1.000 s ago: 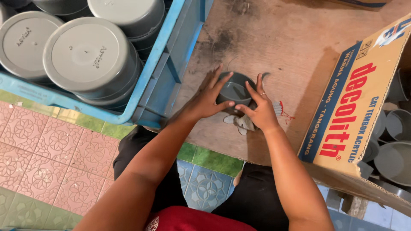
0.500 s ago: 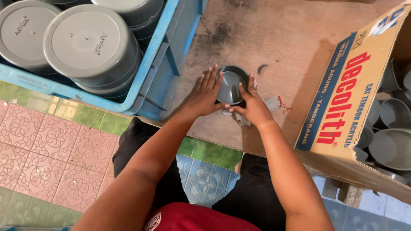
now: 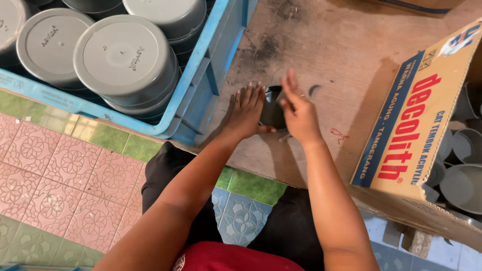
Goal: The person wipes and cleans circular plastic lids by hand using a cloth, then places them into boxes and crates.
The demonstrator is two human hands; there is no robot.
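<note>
A small dark grey round plastic cup [image 3: 272, 108] stands on its side on the wooden board [image 3: 331, 60], held between both hands. My left hand [image 3: 246, 110] presses flat against its left side, fingers spread and pointing up. My right hand [image 3: 299, 114] grips its right side, fingers raised. A small grey plastic scrap [image 3: 314, 90] lies on the board just right of my right hand. Much of the cup is hidden by the hands.
A blue plastic crate [image 3: 211, 65] at the upper left holds stacks of grey round containers [image 3: 123, 57], bottoms up. A cardboard box [image 3: 416, 125] at the right lies on its side with more grey cups [image 3: 464, 185] inside. Patterned floor tiles [image 3: 65, 170] lie below.
The cup, flat under both hands a second ago, has been tipped up on edge. Both hands have closed in on its sides and shifted slightly up the board.
</note>
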